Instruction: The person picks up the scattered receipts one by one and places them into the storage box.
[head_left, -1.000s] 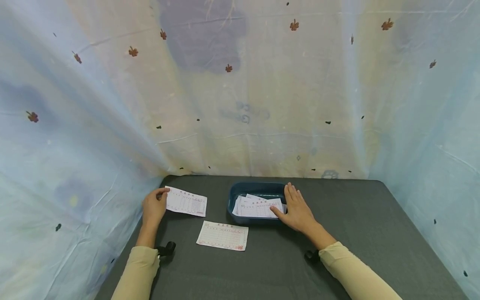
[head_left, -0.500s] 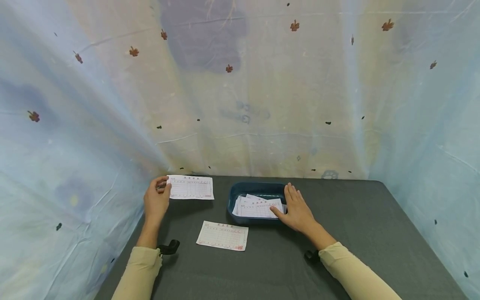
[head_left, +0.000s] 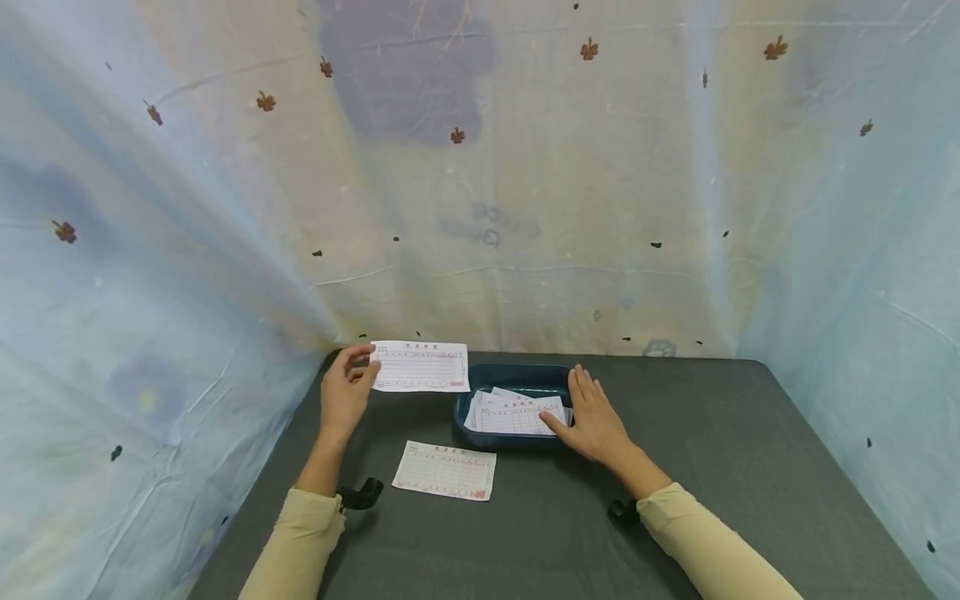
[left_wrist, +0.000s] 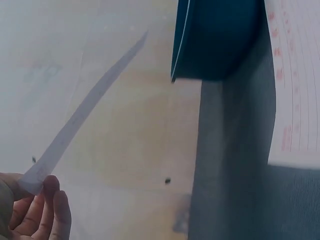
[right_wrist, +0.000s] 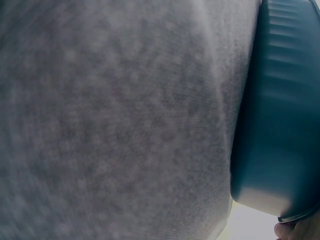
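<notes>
My left hand (head_left: 347, 396) pinches a printed paper form (head_left: 420, 367) by its left edge, holding it up above the table. In the left wrist view this form (left_wrist: 85, 110) shows nearly edge-on, gripped between thumb and fingers. The form's right end overlaps the rim of a dark blue tray (head_left: 480, 440) in the head view. Several similar slips (head_left: 517, 415) lie inside that tray. My right hand (head_left: 592, 421) rests on the tray's right end with its fingers straight. Another form (head_left: 444, 471), with red print, lies flat on the table in front of the tray.
The tray stands near the back of a dark grey table (head_left: 712, 467). A patterned curtain (head_left: 525, 208) hangs behind and at both sides. Black wrist mounts (head_left: 362, 494) stick out from the cuffs.
My left hand has lifted the form and carried it to the right, up to the tray's left end. The right hand, the tray and the form on the table stay put.
</notes>
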